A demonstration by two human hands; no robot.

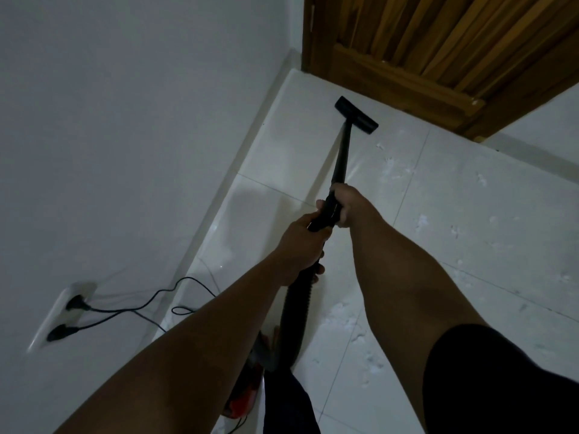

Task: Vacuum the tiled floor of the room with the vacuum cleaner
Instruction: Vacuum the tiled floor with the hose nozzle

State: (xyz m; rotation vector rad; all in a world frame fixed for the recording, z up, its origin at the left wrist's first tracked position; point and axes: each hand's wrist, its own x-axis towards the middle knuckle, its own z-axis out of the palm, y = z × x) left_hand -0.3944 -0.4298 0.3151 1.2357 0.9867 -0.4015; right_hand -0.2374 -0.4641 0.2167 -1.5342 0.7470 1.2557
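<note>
Our forearms point(219, 324) lead to left grip point(300, 245) and right grip point(344, 203), both clasping the wand point(340, 158). We should keep the nozzle point(357, 115) flat, sweeping slowly over the white crumbs point(391, 170).

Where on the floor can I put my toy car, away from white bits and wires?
The tiles between the skirting and the vacuum wand, up to the nozzle, are bare. Right of the wand, white crumbs lie scattered. Low on the left, cords trail from the socket.
</note>
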